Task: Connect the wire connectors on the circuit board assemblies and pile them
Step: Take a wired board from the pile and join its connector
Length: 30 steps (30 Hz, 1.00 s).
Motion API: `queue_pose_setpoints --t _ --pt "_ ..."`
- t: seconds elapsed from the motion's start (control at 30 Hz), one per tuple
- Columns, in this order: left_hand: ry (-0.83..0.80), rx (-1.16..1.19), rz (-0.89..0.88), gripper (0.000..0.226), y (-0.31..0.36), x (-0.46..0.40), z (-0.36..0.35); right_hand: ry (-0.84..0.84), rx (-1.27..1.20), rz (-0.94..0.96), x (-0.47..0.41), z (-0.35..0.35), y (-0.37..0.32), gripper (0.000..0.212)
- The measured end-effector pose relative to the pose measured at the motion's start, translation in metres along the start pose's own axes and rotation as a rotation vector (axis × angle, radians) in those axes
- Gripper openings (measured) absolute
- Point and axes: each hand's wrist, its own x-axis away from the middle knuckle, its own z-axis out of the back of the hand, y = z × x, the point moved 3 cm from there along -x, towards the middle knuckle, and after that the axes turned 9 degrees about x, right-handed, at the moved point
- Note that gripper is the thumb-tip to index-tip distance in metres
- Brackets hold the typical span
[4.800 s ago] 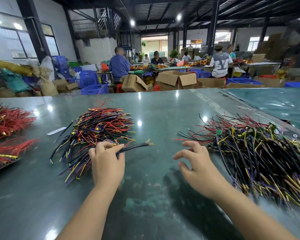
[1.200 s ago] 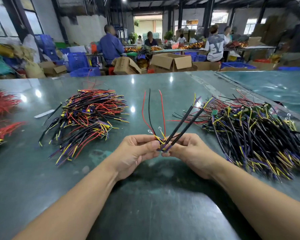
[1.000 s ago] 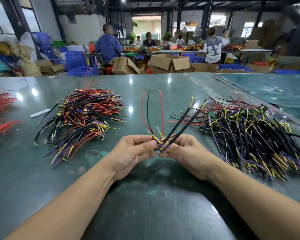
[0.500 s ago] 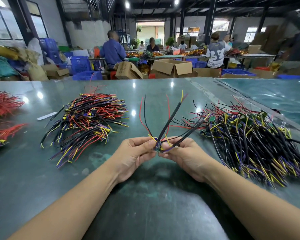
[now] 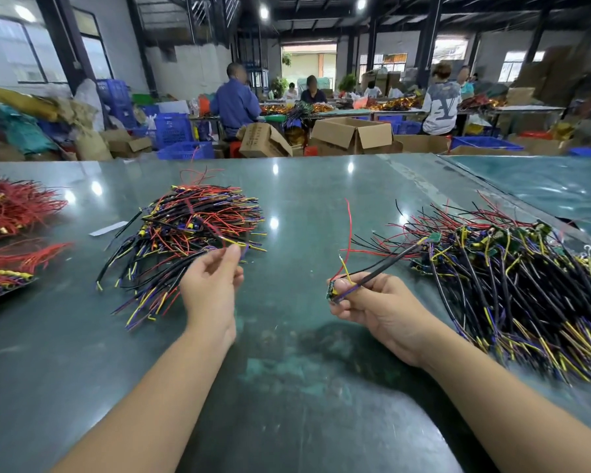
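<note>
2 hands work apart: our right hand [image 5: 379,302] pinches 1 circuit board assembly [image 5: 343,288]; our left hand [image 5: 212,285], fingers loosely curled, reaches the left pile [image 5: 191,233]. Dangling wires [image 5: 348,227] could snag the right pile [image 5: 509,278].

A bare strip of green table [image 5: 297,213] runs away from the person between two heaps, the left wire pile [image 5: 188,233] and the larger right wire pile [image 5: 512,278], giving hands an open lane down the middle. The left hand [image 5: 212,288] hangs at the left pile's near edge, the right hand [image 5: 379,305] just beside the right pile. Red wire bundles [image 5: 11,233] crowd the far left edge, and the near table between the forearms lies open
</note>
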Motion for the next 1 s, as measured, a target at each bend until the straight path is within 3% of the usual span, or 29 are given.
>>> queue_pose_setpoints --t 0.1,0.17,0.27,0.4,0.53,0.6,0.63,0.7,0.77,0.83,1.0 --pt "0.118 -0.011 -0.056 0.042 0.003 -0.007 0.009 -0.024 0.015 -0.020 0.000 0.002 0.002 0.012" --pt "0.192 -0.150 -0.099 0.063 0.004 -0.006 0.013 -0.037 0.041 -0.026 0.000 0.002 0.003 0.021" --pt "0.208 -0.433 -0.313 0.044 0.013 0.003 0.010 -0.058 0.119 -0.025 0.000 0.000 0.003 0.029" --pt "0.158 -0.947 -0.658 0.016 0.021 0.025 -0.006 -0.081 0.237 -0.023 0.003 -0.005 -0.001 0.021" --pt "0.003 -1.272 -0.671 0.014 0.016 0.038 -0.013 -0.075 0.374 -0.006 0.006 -0.008 -0.004 0.007" --pt "-0.223 -1.238 -0.679 0.009 0.016 0.042 -0.018 -0.089 0.392 0.000 0.007 -0.009 -0.005 0.007" --pt "-0.394 -1.110 -0.621 0.007 0.014 0.046 -0.023 -0.098 0.396 0.000 0.007 -0.010 -0.006 0.006" --pt "-0.703 -0.758 -0.261 0.011 0.010 0.058 -0.031 -0.130 0.424 -0.008 0.008 -0.011 -0.007 0.008" --pt "-0.864 -0.610 0.048 0.025 0.001 0.069 -0.035 -0.175 0.530 -0.015 0.008 -0.013 -0.008 0.016" --pt "-0.909 -0.613 0.050 0.021 -0.002 0.074 -0.036 -0.205 0.628 -0.018 0.008 -0.014 -0.007 0.021" --pt "-0.751 -0.484 -0.014 0.011 0.003 0.064 -0.034 -0.114 0.572 0.005 0.007 -0.012 -0.007 0.016"
